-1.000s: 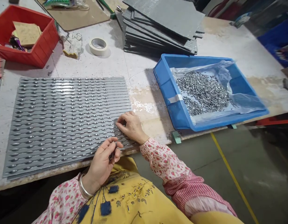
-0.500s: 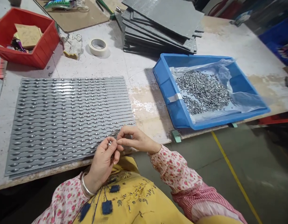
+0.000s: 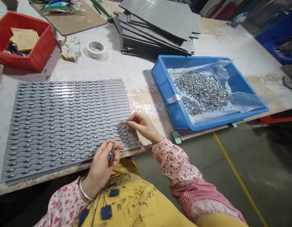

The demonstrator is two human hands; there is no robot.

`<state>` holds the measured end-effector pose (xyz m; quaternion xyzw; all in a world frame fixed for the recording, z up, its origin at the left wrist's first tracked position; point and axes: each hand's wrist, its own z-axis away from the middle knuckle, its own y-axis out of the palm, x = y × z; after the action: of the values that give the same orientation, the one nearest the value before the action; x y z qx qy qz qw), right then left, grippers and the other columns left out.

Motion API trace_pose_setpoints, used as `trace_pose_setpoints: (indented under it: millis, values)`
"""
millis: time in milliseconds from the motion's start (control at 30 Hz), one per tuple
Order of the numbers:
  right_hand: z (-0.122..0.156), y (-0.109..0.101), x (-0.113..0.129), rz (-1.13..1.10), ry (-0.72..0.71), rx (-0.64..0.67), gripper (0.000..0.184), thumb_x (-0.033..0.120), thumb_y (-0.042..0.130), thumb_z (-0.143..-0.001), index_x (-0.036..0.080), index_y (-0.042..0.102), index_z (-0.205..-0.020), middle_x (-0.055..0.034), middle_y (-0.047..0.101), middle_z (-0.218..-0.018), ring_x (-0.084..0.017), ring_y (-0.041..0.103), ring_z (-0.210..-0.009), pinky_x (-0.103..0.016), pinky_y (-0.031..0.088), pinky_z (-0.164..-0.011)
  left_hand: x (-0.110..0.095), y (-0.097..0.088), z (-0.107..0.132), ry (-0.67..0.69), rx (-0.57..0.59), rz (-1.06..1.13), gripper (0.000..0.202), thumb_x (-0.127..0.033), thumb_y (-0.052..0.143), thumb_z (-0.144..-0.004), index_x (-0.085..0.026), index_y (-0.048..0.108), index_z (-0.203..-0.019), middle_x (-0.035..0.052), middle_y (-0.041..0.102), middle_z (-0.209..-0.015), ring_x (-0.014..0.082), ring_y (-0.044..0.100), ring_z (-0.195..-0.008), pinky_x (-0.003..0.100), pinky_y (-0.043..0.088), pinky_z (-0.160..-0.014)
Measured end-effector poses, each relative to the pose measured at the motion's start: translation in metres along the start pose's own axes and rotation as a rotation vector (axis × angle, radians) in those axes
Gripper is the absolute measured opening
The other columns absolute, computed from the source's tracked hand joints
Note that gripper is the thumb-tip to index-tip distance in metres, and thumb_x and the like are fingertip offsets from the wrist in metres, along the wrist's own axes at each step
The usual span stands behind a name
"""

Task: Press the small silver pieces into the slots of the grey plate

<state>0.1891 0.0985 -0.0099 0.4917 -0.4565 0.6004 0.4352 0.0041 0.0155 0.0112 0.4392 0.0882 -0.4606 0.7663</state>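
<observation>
Several small, oval, silvery metal weights [image 3: 111,155] sit pinched in the left hand [image 3: 102,165]; the right hand [image 3: 142,126], fingertips together, presses one into the grey grooved plastic tray [image 3: 65,123]. Likely dense, slippery: grip sideways.

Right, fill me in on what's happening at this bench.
A person sits at a worktable with a grey grooved tray in front of them, many of its pockets already holding small metal pieces. The left hand holds a small clutch of those pieces at the near table edge. The right hand pinches one at the tray's right edge. A blue bin of loose metal pieces sits to the right, with stacked grey trays behind.
</observation>
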Motion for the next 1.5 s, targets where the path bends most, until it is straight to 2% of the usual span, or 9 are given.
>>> trace_pose_setpoints:
  millis: [167, 433, 533, 633, 800, 967, 1133, 1333, 1500]
  values:
    - [-0.005, -0.001, -0.003, 0.129, -0.035, 0.055, 0.010, 0.027, 0.057, -0.079, 0.017, 0.055, -0.079, -0.0046, 0.065, -0.086, -0.012, 0.058, -0.069, -0.026, 0.047, -0.063, 0.001, -0.002, -0.002, -0.001, 0.014, -0.035, 0.011, -0.024, 0.059, -0.079, -0.015, 0.058, -0.086, 0.0040, 0.061, -0.081, 0.0041, 0.042, -0.055, 0.015, 0.034, -0.048]
    - [-0.008, -0.005, -0.002, 0.293, -0.148, 0.076, 0.009, 0.025, 0.053, -0.081, 0.017, 0.053, -0.078, -0.0018, 0.060, -0.075, -0.011, 0.053, -0.066, -0.024, 0.043, -0.060, 0.002, -0.003, -0.006, -0.029, 0.003, -0.020, 0.013, -0.023, 0.062, -0.078, -0.014, 0.061, -0.088, 0.0030, 0.060, -0.080, 0.0030, 0.042, -0.054, 0.014, 0.034, -0.047]
    - [-0.008, -0.005, 0.000, 0.244, -0.153, 0.141, 0.009, 0.025, 0.050, -0.084, 0.017, 0.052, -0.081, -0.0057, 0.063, -0.089, -0.013, 0.057, -0.073, -0.026, 0.046, -0.066, 0.002, -0.003, -0.006, -0.030, 0.009, -0.020, 0.012, -0.022, 0.061, -0.078, -0.014, 0.061, -0.087, 0.0027, 0.060, -0.079, 0.0028, 0.041, -0.054, 0.014, 0.033, -0.047]
    - [-0.008, -0.004, 0.000, 0.179, -0.117, 0.183, 0.011, 0.026, 0.049, -0.085, 0.017, 0.053, -0.084, -0.0045, 0.063, -0.084, -0.011, 0.056, -0.066, -0.024, 0.046, -0.060, 0.002, -0.004, -0.006, -0.030, 0.012, -0.015, 0.012, -0.022, 0.061, -0.078, -0.015, 0.062, -0.087, 0.0026, 0.060, -0.079, 0.0028, 0.042, -0.054, 0.014, 0.034, -0.047]
    - [-0.008, -0.003, 0.000, 0.293, -0.145, 0.112, 0.010, 0.025, 0.048, -0.085, 0.018, 0.052, -0.081, -0.0032, 0.061, -0.078, -0.012, 0.054, -0.067, -0.024, 0.045, -0.061, 0.003, -0.005, -0.007, -0.037, -0.004, -0.009, 0.013, -0.022, 0.062, -0.077, -0.015, 0.062, -0.088, 0.0028, 0.060, -0.079, 0.0029, 0.042, -0.054, 0.014, 0.033, -0.047]
    - [-0.008, -0.004, -0.002, 0.166, -0.096, 0.172, 0.010, 0.027, 0.046, -0.087, 0.019, 0.048, -0.083, -0.0040, 0.063, -0.085, -0.011, 0.057, -0.066, -0.024, 0.047, -0.060, 0.003, -0.004, -0.007, -0.038, -0.014, -0.013, 0.014, -0.023, 0.064, -0.076, -0.014, 0.062, -0.087, 0.0032, 0.060, -0.079, 0.0032, 0.042, -0.054, 0.014, 0.033, -0.046]
    - [-0.012, -0.007, 0.001, 0.401, -0.225, 0.086, 0.008, 0.024, 0.051, -0.084, 0.018, 0.055, -0.080, -0.0016, 0.061, -0.075, -0.013, 0.055, -0.069, -0.026, 0.044, -0.064, 0.003, -0.004, -0.007, -0.045, -0.018, -0.009, 0.017, -0.025, 0.066, -0.074, -0.014, 0.062, -0.087, 0.0038, 0.060, -0.079, 0.0035, 0.041, -0.054, 0.015, 0.033, -0.046]
    - [-0.010, -0.006, 0.004, 0.325, -0.197, 0.146, 0.009, 0.020, 0.048, -0.085, 0.017, 0.056, -0.085, -0.0025, 0.063, -0.077, -0.012, 0.056, -0.064, -0.024, 0.044, -0.058, 0.003, -0.004, -0.007, -0.049, -0.038, -0.005, 0.018, -0.025, 0.067, -0.073, -0.014, 0.062, -0.087, 0.0038, 0.060, -0.079, 0.0035, 0.041, -0.053, 0.014, 0.034, -0.046]
    - [-0.012, -0.009, 0.004, 0.476, -0.304, 0.075, 0.010, 0.020, 0.049, -0.085, 0.018, 0.058, -0.083, -0.0030, 0.062, -0.076, -0.014, 0.056, -0.069, -0.027, 0.044, -0.064, 0.002, -0.004, -0.007, -0.054, -0.048, -0.001, 0.018, -0.025, 0.067, -0.073, -0.014, 0.063, -0.087, 0.0039, 0.060, -0.079, 0.0035, 0.041, -0.053, 0.014, 0.034, -0.046]
